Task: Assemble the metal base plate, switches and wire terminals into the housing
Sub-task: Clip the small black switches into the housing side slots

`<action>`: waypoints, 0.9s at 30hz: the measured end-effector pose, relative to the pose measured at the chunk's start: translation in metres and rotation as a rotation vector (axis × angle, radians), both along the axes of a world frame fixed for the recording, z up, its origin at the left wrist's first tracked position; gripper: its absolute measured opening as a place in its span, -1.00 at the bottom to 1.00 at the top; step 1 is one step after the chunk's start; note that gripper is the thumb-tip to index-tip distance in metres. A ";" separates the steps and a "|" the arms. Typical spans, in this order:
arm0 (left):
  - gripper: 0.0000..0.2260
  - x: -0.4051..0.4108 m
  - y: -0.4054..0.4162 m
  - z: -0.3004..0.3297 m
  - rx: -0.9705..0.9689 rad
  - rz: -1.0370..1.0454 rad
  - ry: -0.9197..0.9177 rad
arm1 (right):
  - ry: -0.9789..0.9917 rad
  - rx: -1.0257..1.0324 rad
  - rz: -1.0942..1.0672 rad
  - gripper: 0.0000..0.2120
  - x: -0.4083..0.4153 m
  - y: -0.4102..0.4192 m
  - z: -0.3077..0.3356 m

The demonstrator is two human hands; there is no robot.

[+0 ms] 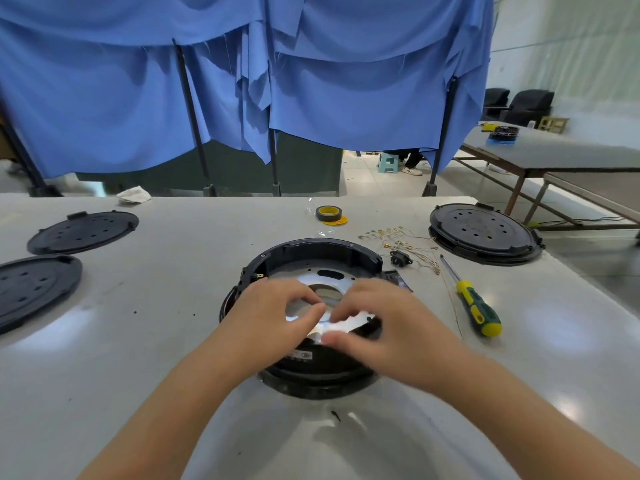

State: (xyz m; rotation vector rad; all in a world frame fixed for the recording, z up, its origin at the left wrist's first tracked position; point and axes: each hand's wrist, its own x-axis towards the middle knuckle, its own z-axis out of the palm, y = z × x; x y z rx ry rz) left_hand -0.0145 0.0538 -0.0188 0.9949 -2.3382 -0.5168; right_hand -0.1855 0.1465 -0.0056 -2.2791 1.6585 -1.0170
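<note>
- Nearest to us, both forearms reach in over the smooth, glossy grey bench point(138, 358), which is flecked with small dark specks.
- Our left hand point(273, 313) has its fingers curled, thumb and forefinger pinching the inner edge of the metal base plate point(325, 289); our right hand point(384, 320) is curled too, its fingertips pressing on the plate's near rim. The hands are motion-blurred, so we cannot tell the exact grip.
- The plate is a thin, shiny silver ring with a wide central opening and small holes, lying inside the housing point(311, 251), a round black plastic shell with a raised ribbed wall, in the middle of the bench. Our hands hide its near half.
- To the right lies a screwdriver point(474, 303) with a green-and-yellow handle and slim steel shaft, well apart from the housing.
- Just beyond the housing's right edge sit a small black switch point(400, 258) and a loose tangle of thin wire terminals point(398, 239) with brass-coloured ends.
- Further back stands a roll of tape point(328, 213), dark with a yellow core.
- Round black perforated lids rest at the edges: two at left point(83, 232) point(31, 289), one at far right point(483, 233).
- A crumpled white rag point(133, 195) lies at the far edge.
- Behind, a blue cloth curtain point(242, 81) hangs in folds on dark poles.
</note>
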 end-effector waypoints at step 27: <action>-0.23 -0.050 -0.032 -0.009 0.126 -0.043 -0.754 | -0.068 0.131 -0.671 -0.86 -0.122 -0.115 -0.033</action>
